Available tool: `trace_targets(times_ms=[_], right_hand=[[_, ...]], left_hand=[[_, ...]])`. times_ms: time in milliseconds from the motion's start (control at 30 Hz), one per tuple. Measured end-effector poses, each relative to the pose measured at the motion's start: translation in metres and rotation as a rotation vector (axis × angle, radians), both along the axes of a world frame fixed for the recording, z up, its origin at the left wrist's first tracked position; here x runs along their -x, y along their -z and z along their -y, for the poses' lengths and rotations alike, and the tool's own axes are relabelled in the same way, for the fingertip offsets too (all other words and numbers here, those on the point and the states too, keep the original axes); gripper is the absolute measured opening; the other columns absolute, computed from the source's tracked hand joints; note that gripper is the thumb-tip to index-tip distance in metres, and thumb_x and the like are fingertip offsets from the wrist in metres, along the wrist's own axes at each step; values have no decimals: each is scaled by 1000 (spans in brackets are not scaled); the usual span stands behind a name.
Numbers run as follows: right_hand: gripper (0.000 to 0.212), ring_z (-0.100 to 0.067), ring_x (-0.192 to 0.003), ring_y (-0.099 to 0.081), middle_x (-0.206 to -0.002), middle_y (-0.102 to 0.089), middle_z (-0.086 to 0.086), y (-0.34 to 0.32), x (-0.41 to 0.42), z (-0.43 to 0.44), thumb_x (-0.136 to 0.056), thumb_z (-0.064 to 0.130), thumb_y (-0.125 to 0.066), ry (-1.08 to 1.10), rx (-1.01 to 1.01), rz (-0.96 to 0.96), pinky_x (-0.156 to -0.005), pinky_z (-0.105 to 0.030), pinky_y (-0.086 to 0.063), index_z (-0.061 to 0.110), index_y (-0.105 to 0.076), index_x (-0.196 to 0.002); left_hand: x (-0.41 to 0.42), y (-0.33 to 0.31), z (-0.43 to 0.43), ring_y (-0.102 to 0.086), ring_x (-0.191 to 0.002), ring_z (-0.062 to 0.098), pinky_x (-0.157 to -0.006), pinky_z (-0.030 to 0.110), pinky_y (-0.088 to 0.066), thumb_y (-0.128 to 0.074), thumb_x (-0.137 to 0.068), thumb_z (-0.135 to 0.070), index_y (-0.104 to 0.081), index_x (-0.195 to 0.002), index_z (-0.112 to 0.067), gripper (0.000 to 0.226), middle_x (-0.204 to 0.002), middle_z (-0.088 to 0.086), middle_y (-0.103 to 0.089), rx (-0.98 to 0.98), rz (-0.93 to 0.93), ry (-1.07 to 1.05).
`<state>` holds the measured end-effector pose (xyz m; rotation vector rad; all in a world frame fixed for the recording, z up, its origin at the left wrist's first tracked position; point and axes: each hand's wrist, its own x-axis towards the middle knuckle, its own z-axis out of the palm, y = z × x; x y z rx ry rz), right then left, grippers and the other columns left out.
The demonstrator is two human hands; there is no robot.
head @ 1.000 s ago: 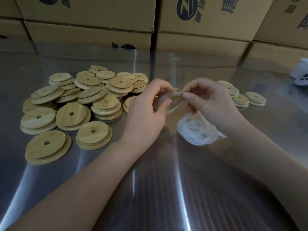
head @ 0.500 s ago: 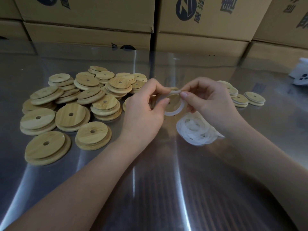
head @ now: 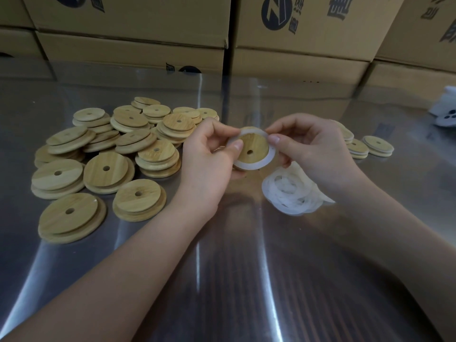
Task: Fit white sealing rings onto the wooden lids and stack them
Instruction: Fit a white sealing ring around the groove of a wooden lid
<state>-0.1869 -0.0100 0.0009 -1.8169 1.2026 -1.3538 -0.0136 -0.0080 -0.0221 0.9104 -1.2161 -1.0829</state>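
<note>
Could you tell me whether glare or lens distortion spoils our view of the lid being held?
Head view: bright glare streaks cross the metal table, which mirrors the cardboard boxes; the same view's wide angle bows the box edges; the wooden lid and white ring, gripped by the left hand and right hand, are sharp.

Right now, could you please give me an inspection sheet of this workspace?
Surface: shiny metal table, reflective.
Job's things: pile of bare lids at left; held lid with a white ring around it; heap of loose rings nearby; few ringed lids stacked far right.
Clutter: white object at right edge, unidentifiable.
Hands: left hand grips the held lid; right hand pinches the white ring.
Cables: nothing seen.
Surroundings: cardboard boxes stacked behind the table.
</note>
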Motion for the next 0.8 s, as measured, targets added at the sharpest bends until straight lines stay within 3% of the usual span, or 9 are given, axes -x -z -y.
trace_targets(times_ms=[300,433,633,800], right_hand=[[20,-13,-54,-51,-81,-68,-16,-3,3,1,-89,3,-66,-2,35,-105,-50,-26,-48,23,-71,-86],[15,-14,-55,-53,-75,-67,-10,-2,5,1,-88,4,-67,-4,8,-82,-52,-26,-49,18,-72,-87],[13,-17,-60,-58,-77,-70,-7,2,-1,-1,-89,3,-66,-33,4,-69,-57,-24,-50,14,-73,-90],[13,-21,-63,-60,-81,-70,-8,2,-5,-4,-88,2,-67,-49,63,-70,-59,-29,-53,13,-72,-90]], left_hand=[[1,-3,-1,-72,-93,23,-62,46,-61,-56,-93,5,-61,-86,-13,19,-99,10,-71,-158,-193,87],[0,-2,0,-71,-95,23,-64,46,-61,-55,-94,4,-60,-88,-15,20,-101,10,-71,-157,-160,114],[0,0,2,-71,-95,18,-72,41,-61,-63,-90,-3,-66,-110,-22,28,-107,5,-70,-201,-82,211],[-1,-1,0,-71,-98,18,-81,41,-60,-68,-87,-5,-73,-98,-23,22,-101,2,-73,-113,-6,210]])
